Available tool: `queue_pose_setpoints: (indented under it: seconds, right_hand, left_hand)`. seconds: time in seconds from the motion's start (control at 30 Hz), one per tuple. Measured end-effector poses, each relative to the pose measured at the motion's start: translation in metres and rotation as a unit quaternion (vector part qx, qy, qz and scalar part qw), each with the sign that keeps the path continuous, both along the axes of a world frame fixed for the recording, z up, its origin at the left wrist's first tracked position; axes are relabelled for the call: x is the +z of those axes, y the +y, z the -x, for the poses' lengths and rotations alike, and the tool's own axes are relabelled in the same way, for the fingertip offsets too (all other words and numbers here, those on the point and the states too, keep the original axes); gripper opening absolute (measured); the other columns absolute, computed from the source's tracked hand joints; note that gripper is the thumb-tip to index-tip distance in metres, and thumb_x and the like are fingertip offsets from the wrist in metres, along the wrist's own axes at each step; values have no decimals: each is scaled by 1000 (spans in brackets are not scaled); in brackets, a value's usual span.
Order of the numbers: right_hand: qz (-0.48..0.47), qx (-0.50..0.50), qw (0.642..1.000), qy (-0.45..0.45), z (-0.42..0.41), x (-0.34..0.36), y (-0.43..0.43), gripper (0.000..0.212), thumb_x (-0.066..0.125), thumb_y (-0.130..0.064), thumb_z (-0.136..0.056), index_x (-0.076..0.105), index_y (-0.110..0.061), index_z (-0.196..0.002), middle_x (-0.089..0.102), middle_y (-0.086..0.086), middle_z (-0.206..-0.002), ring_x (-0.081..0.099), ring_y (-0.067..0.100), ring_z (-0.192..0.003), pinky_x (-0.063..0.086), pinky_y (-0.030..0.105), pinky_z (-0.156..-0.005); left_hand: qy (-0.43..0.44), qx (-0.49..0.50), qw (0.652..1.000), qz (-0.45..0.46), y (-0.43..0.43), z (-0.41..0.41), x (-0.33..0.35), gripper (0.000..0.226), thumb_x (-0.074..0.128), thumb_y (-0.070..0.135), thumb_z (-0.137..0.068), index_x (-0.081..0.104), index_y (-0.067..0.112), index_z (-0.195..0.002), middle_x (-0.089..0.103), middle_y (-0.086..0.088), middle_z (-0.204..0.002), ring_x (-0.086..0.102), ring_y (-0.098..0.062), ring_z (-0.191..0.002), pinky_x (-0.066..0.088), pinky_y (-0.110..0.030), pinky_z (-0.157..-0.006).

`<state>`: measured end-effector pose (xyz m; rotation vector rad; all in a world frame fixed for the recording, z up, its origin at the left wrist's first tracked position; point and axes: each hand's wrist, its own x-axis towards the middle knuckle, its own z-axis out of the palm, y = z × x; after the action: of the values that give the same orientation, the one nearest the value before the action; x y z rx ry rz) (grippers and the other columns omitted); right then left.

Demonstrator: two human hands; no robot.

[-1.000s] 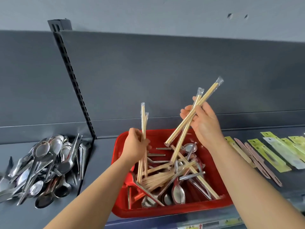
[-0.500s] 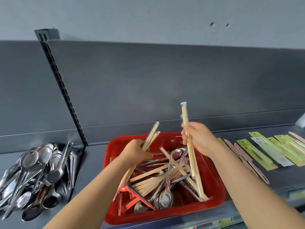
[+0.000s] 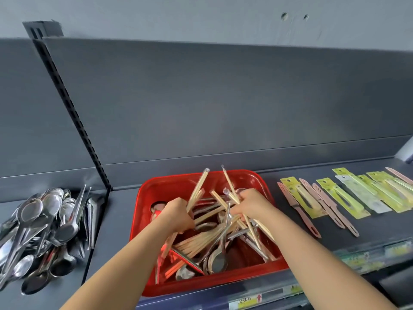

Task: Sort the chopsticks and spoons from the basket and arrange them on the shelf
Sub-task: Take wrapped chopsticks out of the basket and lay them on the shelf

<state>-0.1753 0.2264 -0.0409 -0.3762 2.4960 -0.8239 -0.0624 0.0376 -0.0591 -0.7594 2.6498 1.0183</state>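
Observation:
A red basket (image 3: pixel 192 181) stands on the grey shelf (image 3: pixel 118 215), holding a tangle of wrapped bamboo chopsticks (image 3: pixel 201 241) and steel spoons (image 3: pixel 218 260). My left hand (image 3: pixel 176 214) is down inside the basket and grips a bundle of chopsticks (image 3: pixel 197 190) that leans up and to the right. My right hand (image 3: pixel 250 205) is also low in the basket and grips another wrapped pair of chopsticks (image 3: pixel 228 181), whose tip points up and to the left. A heap of sorted steel spoons (image 3: pixel 42 222) lies on the shelf section to the left.
A slotted black upright (image 3: pixel 67 101) divides the left shelf section from the middle one. Right of the basket lie pink knives (image 3: pixel 299 212) and several yellow-green packaged peelers (image 3: pixel 344 196). Price labels (image 3: pixel 245 302) run along the front edge. The grey back panel rises behind.
Both hands came down from above the basket into it, each still holding chopsticks. The right hand's chopsticks swung from pointing up right to pointing up left.

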Motion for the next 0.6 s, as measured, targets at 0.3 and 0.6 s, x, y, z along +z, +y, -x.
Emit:
queue_pose_setpoints:
  seconds: [0.3, 0.6]
  right_hand:
    - [-49, -11, 999, -8, -1, -7, -12, 31, 73, -14, -72, 66, -3, -100, 64, 5, -89, 58, 17, -72, 52, 32, -69]
    - [164, -60, 983, 53, 16, 32, -9, 13, 71, -27, -83, 68, -14, -84, 62, -1, -67, 58, 15, -61, 43, 25, -55]
  left_hand:
    - [-19, -16, 1000, 12, -12, 1, 2, 22, 56, 7, -80, 69, 7, -99, 58, -3, -63, 57, -20, -47, 56, -32, -55]
    - [150, 36, 987, -46, -22, 6, 39, 13, 68, 15, -81, 65, 18, -68, 55, 5, -53, 47, -8, -40, 36, -13, -38]
